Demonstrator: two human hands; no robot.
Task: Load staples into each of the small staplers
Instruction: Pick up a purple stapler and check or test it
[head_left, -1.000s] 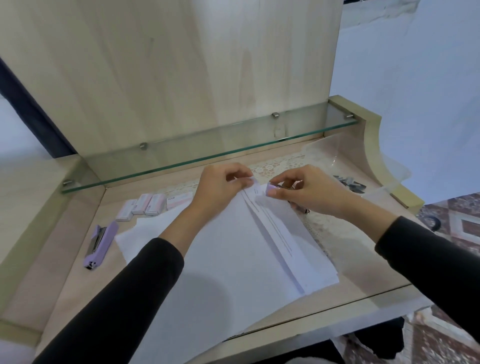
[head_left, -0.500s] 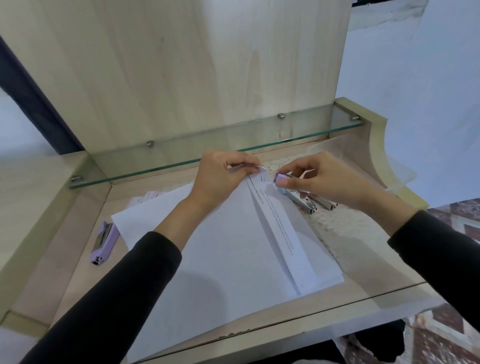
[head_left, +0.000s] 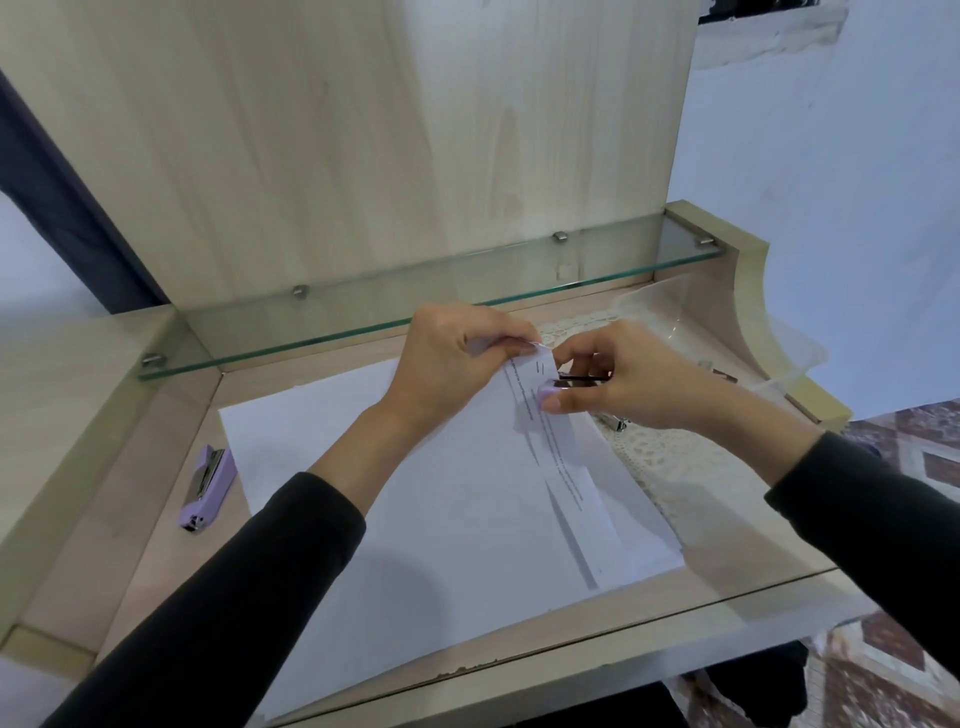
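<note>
My right hand (head_left: 631, 382) grips a small lilac stapler (head_left: 563, 388) with its nose against the top corner of a folded paper strip (head_left: 558, 457). My left hand (head_left: 457, 364) pinches that same top corner of the papers. The strip lies on a stack of white sheets (head_left: 426, 499) on the desk. A second lilac stapler (head_left: 208, 486) lies shut on the desk at the left, apart from both hands. Metal stapler parts (head_left: 615, 423) show just below my right hand.
A glass shelf (head_left: 426, 306) runs across the back above the desk. A lace mat (head_left: 691, 467) covers the right of the desk. Clear plastic packaging (head_left: 670, 306) sits at the back right. The desk's front edge (head_left: 519, 670) is close to me.
The view has shifted, so the small boxes at the back left are now out of sight behind the papers. My right hand brought the lilac stapler onto the paper corner held by my left hand.
</note>
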